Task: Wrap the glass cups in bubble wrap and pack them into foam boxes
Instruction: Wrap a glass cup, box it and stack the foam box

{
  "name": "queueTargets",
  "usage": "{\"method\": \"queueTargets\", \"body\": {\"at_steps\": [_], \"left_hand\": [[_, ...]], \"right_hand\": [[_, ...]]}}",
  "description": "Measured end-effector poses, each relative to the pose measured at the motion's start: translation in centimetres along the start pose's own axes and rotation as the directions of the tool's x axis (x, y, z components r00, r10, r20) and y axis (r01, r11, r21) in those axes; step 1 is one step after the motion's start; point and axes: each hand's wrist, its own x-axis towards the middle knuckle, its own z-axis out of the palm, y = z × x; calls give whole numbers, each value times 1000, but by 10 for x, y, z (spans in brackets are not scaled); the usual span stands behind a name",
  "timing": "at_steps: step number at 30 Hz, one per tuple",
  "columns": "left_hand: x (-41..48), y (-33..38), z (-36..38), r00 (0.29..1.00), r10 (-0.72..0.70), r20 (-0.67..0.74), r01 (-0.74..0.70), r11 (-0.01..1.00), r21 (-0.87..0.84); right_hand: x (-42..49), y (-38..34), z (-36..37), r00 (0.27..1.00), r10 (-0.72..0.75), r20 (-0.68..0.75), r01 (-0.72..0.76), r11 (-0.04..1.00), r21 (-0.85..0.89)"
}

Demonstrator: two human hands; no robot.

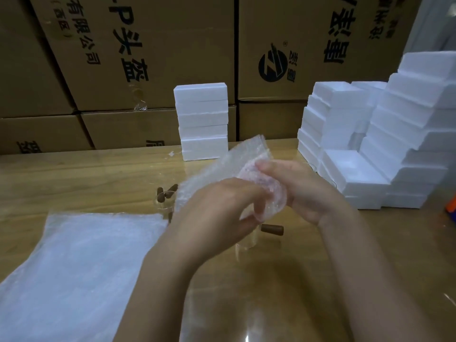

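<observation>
Both hands hold a glass cup partly rolled in a sheet of bubble wrap [222, 169] above the table's middle. My left hand [222, 208] grips the wrapped cup [271, 201] from the near side, fingers curled on it. My right hand [303, 186] cups its far side, thumb on top. The loose end of the sheet sticks up and away to the left. Two more glass cups with brown wooden handles stand on the table: one [165, 196] left of the hands, one [249, 240] just below them.
A stack of bubble wrap sheets [74, 267] lies at the near left. Closed white foam boxes [202, 119] are stacked at the table's back centre. More foam boxes [370, 144] pile up at the right. Cardboard cartons [148, 58] wall off the back.
</observation>
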Motion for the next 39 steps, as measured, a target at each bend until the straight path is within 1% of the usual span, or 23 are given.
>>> {"method": "queueTargets", "body": {"at_steps": [2, 4, 5, 7, 9, 10, 12, 14, 16, 18, 19, 20, 21, 23, 25, 27, 28, 30, 32, 34, 35, 37, 39], "left_hand": [[2, -5, 7, 997, -27, 71, 29, 999, -22], [4, -10, 11, 986, -104, 132, 111, 993, -50], [4, -12, 12, 982, -135, 134, 145, 988, -62], [8, -14, 13, 981, -177, 77, 183, 980, -82], [13, -16, 16, 974, -222, -44, 218, 972, -89], [15, -17, 17, 959, -260, -115, 245, 961, -126], [18, -20, 22, 905, -372, -205, 309, 908, -283], [21, -22, 26, 857, -479, -190, 355, 817, -455], [24, -22, 29, 806, -573, -148, 388, 701, -599], [25, -24, 31, 748, -648, -145, 412, 624, -664], [25, -25, 32, 728, -668, -153, 418, 610, -673], [25, -27, 31, 720, -676, -158, 412, 599, -687], [25, -29, 31, 721, -674, -159, 393, 587, -708], [24, -33, 28, 735, -661, -151, 348, 559, -753], [23, -38, 25, 746, -654, -121, 328, 520, -789], [22, -41, 24, 767, -636, -86, 320, 495, -808], [21, -41, 24, 781, -619, -75, 325, 507, -799], [20, -40, 24, 798, -598, -75, 344, 553, -759], [18, -39, 21, 783, -616, -85, 348, 549, -760], [15, -40, 13, 741, -663, -109, 368, 537, -759], [13, -41, 9, 716, -684, -138, 391, 557, -733], [8, -43, 2, 663, -716, -218, 455, 617, -642], [4, -42, -2, 610, -714, -343, 537, 691, -484]], "right_hand": [[2, 4, -5, 999, -34, -4, 33, 994, -101], [4, 8, -9, 999, -51, -15, 49, 989, -138], [5, 10, -10, 998, -59, -26, 54, 987, -154], [6, 10, -9, 994, -93, -58, 79, 977, -200], [7, 7, -6, 984, -155, -92, 130, 963, -234], [6, 5, -2, 974, -195, -117, 161, 955, -250], [4, 1, 4, 941, -287, -178, 216, 918, -333], [1, -1, 14, 890, -400, -220, 248, 829, -501], [-2, -1, 24, 820, -527, -222, 247, 676, -695], [-4, -1, 33, 774, -612, -163, 259, 542, -800], [-4, 0, 37, 771, -625, -123, 284, 511, -811], [-5, 0, 39, 779, -621, -87, 316, 509, -801], [-6, 0, 39, 793, -606, -61, 347, 533, -772], [-7, -2, 37, 836, -546, -55, 384, 654, -652], [-8, -4, 33, 877, -475, -80, 375, 778, -505], [-6, -5, 29, 889, -438, -134, 357, 846, -397], [-5, -4, 27, 888, -430, -162, 352, 864, -360], [-3, -5, 24, 872, -439, -217, 362, 876, -319], [-2, -5, 20, 836, -462, -297, 356, 868, -346], [-2, -6, 13, 792, -482, -374, 325, 852, -410], [-2, -6, 10, 768, -495, -406, 306, 841, -446], [-3, -6, 5, 712, -543, -445, 272, 798, -538], [-5, -6, 4, 647, -622, -442, 241, 716, -655]]}}
